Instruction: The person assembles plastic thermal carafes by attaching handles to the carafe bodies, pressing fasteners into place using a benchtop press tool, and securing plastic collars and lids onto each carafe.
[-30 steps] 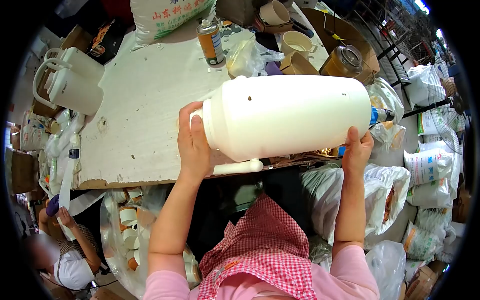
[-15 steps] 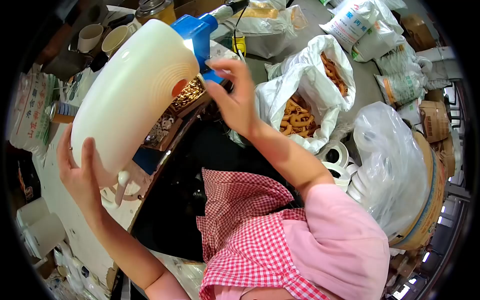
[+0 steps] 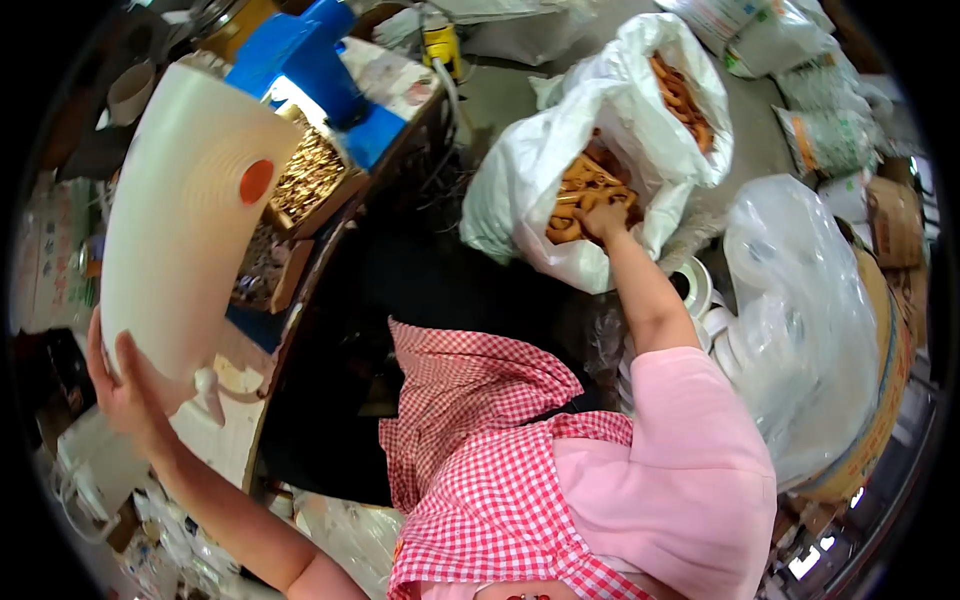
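My left hand (image 3: 130, 385) grips the lower end of a large, smooth white plastic piece (image 3: 185, 200), long and rounded, with the thumb on the near side. This piece stands tilted over the workbench. A round orange-red spot (image 3: 256, 181) shows on its side, with faint ridges around it, and a small white knobbed part (image 3: 208, 393) sits at its lower edge. My right hand (image 3: 606, 218) reaches into a white woven sack (image 3: 515, 185), touching the orange curved plastic parts (image 3: 580, 190) inside. Its fingertips are hidden among them, so I cannot see whether one is held.
A blue machine (image 3: 300, 60) stands at the bench's far end, beside a box of small gold-coloured pieces (image 3: 308, 175). A second sack (image 3: 715, 135) holds more orange parts. On the right, clear plastic (image 3: 790, 310) covers a large drum-shaped container, with white rings (image 3: 695, 285) beside it.
My right hand has gone from beside the blue machine, to the right, into the nearer sack. The white piece, still in my left hand, appears farther left and away from the machine.
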`<control>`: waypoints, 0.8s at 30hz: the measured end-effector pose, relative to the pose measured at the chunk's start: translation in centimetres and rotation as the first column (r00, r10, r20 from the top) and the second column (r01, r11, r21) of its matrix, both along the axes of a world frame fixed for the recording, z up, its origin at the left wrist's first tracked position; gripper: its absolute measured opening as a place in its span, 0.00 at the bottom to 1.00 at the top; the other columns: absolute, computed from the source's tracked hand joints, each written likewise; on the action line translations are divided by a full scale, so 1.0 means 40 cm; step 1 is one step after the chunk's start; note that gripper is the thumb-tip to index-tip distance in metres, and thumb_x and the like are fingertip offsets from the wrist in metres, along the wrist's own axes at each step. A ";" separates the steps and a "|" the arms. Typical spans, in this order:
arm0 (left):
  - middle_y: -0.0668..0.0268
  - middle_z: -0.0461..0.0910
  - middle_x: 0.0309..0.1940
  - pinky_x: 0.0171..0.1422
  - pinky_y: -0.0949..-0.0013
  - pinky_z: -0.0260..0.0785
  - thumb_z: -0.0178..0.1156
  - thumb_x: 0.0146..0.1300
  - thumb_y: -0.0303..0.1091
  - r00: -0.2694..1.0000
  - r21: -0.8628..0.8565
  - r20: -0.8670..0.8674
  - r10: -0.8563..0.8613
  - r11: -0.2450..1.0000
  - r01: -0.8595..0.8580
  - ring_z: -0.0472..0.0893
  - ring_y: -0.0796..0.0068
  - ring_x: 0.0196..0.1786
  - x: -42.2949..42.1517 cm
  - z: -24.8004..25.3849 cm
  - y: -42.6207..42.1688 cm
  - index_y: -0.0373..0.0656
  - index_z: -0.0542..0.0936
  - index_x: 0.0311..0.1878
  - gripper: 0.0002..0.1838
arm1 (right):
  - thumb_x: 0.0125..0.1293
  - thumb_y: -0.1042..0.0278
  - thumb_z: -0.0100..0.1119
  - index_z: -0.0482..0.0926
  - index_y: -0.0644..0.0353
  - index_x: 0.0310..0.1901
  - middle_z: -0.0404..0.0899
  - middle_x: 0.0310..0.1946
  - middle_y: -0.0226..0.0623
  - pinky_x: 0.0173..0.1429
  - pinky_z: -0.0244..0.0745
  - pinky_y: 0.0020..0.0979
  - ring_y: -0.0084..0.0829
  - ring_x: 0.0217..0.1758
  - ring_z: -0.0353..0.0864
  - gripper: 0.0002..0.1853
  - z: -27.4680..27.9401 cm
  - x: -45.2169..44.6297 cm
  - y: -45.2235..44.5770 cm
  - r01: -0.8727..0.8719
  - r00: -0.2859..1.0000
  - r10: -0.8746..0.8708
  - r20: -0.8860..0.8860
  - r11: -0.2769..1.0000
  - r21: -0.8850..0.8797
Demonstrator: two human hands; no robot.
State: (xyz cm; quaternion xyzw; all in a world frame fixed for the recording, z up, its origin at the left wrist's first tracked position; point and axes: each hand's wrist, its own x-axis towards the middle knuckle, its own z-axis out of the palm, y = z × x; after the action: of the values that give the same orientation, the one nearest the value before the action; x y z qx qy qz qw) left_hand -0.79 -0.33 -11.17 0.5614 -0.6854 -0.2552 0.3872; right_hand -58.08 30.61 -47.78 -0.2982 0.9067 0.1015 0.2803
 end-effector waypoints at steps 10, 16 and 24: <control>0.60 0.78 0.66 0.71 0.67 0.66 0.63 0.73 0.42 0.999 0.029 -0.048 -0.004 1.000 0.006 0.76 0.70 0.65 -0.013 -0.011 0.002 0.41 0.76 0.69 0.25 | 0.64 0.66 0.62 0.72 0.63 0.45 0.73 0.34 0.41 0.50 0.72 0.35 0.36 0.40 0.74 0.13 0.517 0.137 -0.070 0.088 0.936 0.237 0.261 0.560 -0.824; 0.51 0.78 0.61 0.71 0.53 0.67 0.71 0.62 0.45 0.685 -0.534 0.705 0.184 0.772 0.343 0.76 0.49 0.63 0.014 -0.032 0.005 0.41 0.80 0.61 0.27 | 0.66 0.73 0.59 0.69 0.55 0.52 0.69 0.33 0.24 0.44 0.79 0.28 0.18 0.34 0.73 0.14 0.858 0.357 -0.202 0.683 0.420 0.304 0.855 0.514 -0.519; 0.58 0.79 0.57 0.70 0.49 0.60 0.71 0.49 0.64 0.954 -0.252 0.243 0.174 0.961 -0.112 0.73 0.56 0.66 -0.078 0.042 0.067 0.46 0.84 0.56 0.38 | 0.67 0.68 0.60 0.70 0.64 0.63 0.77 0.40 0.34 0.39 0.72 0.25 0.27 0.30 0.75 0.24 0.483 0.578 -0.079 -0.397 0.307 0.436 0.846 0.867 -0.303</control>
State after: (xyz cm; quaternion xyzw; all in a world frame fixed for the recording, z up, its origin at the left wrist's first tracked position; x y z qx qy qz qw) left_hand -3.93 2.36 -9.50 0.5888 -0.7133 -0.0667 0.3742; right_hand -34.96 27.46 -28.46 -0.5334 0.5095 -0.0204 0.6749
